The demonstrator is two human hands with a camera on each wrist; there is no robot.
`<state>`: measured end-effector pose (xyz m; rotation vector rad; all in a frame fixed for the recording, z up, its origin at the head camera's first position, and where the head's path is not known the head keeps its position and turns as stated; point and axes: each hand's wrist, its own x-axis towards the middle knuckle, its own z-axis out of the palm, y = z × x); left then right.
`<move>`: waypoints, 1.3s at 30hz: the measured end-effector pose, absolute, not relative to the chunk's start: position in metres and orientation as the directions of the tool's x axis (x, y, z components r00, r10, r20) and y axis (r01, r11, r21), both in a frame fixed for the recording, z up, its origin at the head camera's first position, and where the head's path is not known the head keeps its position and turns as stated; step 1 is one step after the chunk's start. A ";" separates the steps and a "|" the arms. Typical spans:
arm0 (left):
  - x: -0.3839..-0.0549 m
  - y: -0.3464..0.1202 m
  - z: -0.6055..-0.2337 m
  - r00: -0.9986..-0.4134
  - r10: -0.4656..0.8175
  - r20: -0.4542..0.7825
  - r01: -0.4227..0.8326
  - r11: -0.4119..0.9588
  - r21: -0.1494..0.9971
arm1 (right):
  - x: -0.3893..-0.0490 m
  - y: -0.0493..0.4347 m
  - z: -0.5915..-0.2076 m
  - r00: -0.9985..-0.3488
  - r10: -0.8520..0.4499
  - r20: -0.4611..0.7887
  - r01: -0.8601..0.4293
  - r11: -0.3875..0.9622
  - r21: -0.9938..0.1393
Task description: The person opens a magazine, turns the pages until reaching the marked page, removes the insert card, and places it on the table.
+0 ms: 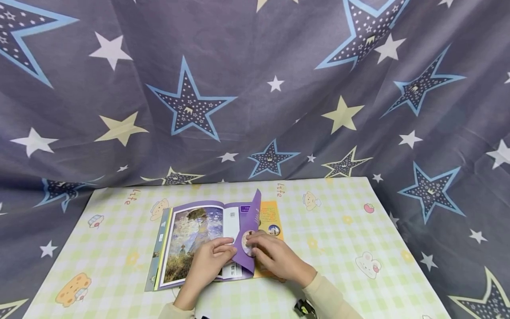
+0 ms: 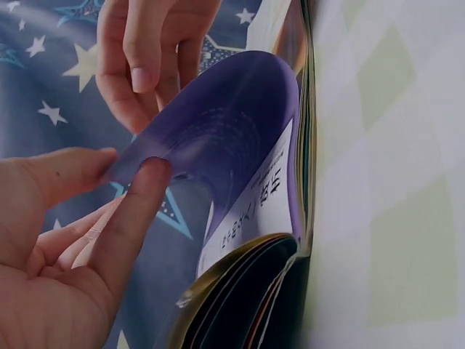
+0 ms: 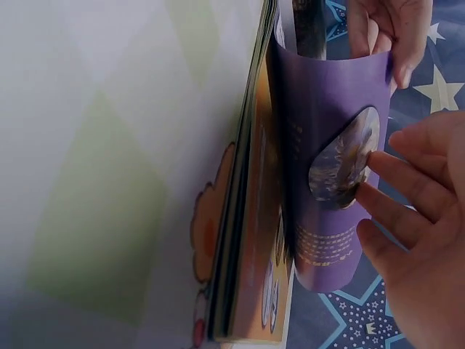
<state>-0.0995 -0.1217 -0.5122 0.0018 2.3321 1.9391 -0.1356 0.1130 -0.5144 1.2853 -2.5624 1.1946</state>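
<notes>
An open picture book (image 1: pixel 195 248) lies on the table, a large painting of figures under a cloudy sky on its left page. A purple page (image 1: pixel 250 217) stands up from it in a curve, bearing an oval picture (image 3: pixel 345 160) and small yellow lettering. My left hand (image 1: pixel 211 261) pinches the edge of this page between thumb and index finger, as the left wrist view shows. From the other side my right hand (image 1: pixel 279 259) touches the page at the oval picture, its fingers (image 3: pixel 407 178) extended and loosely spread. Beneath the raised page shows an orange page (image 1: pixel 271 212).
The book rests on a table (image 1: pixel 338 248) with a green checked cover printed with cartoon animals. A dark curtain (image 1: pixel 247 115) with stars hangs behind and beside the table. A small black object (image 1: pixel 304 308) shows near the right sleeve (image 1: pixel 328 297).
</notes>
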 end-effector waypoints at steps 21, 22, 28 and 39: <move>-0.088 -0.167 -0.506 -0.981 -0.134 -0.142 -0.174 0.271 0.947 | -0.135 0.132 -0.519 -0.715 -0.680 0.159 -0.636 0.541 -0.550; -0.086 -0.172 -0.506 -0.978 -0.146 -0.151 -0.187 0.274 0.943 | -0.135 0.133 -0.520 -0.706 -0.692 0.150 -0.647 0.545 -0.533; -0.075 -0.201 -0.504 -0.955 -0.213 -0.208 -0.261 0.268 0.927 | -0.132 0.143 -0.522 -0.686 -0.726 0.051 -0.654 0.584 -0.480; -0.054 -0.242 -0.505 -0.913 -0.344 -0.219 -0.356 0.410 0.840 | -0.129 0.148 -0.525 -0.685 -0.728 -0.034 -0.633 0.618 -0.466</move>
